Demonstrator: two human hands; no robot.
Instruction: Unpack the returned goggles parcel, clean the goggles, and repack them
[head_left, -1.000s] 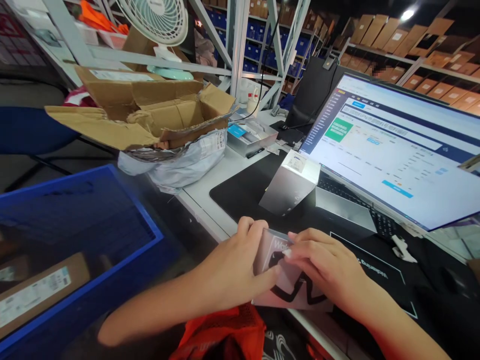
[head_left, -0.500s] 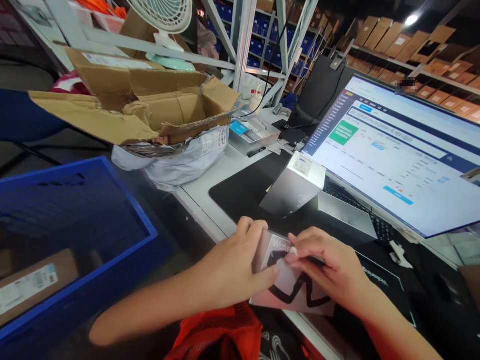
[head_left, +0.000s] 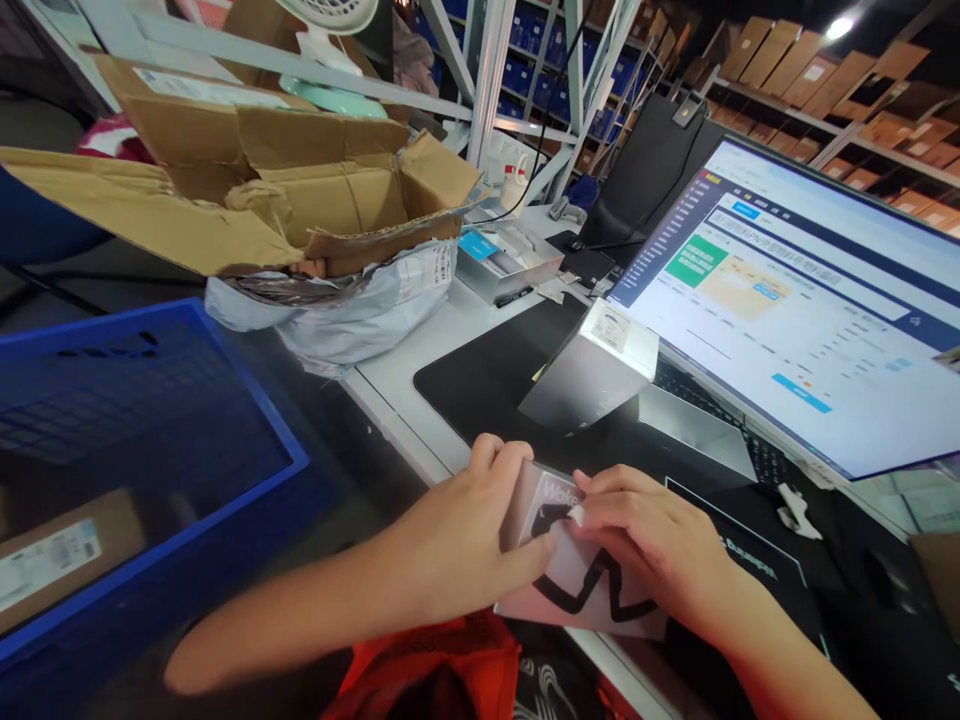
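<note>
You are holding a small box (head_left: 581, 570) at the near edge of the bench (head_left: 420, 360), where it is lying flat on the black mat (head_left: 480, 385), just past an orange cloth (head_left: 442, 665). Your left hand (head_left: 465, 550) is wrapping round the box's left side, thumb on top, so that grip is clenched on the box. Your right hand (head_left: 652, 540) is lying over the right side with bent fingers, and one fingertip is pressing on the top by the letters. I cannot tell if that grip is squeezing the box or only resting on it. The box is looking light and thin, like card, so it is likely stiff at the edges and a bit soft in the middle. A hard squeeze could dent it. The top is looking smooth and may be slippery, so the two long sides are the best place to take hold, not the flat top. The box is pale pink-white, with black letters starting "Wake" near its far end and a big black zigzag mark across the top. Beyond it a silver box (head_left: 592, 370) is leaning in front of the lit screen (head_left: 795, 310). A blue crate (head_left: 150, 450) is sitting off to your left, well apart.
</note>
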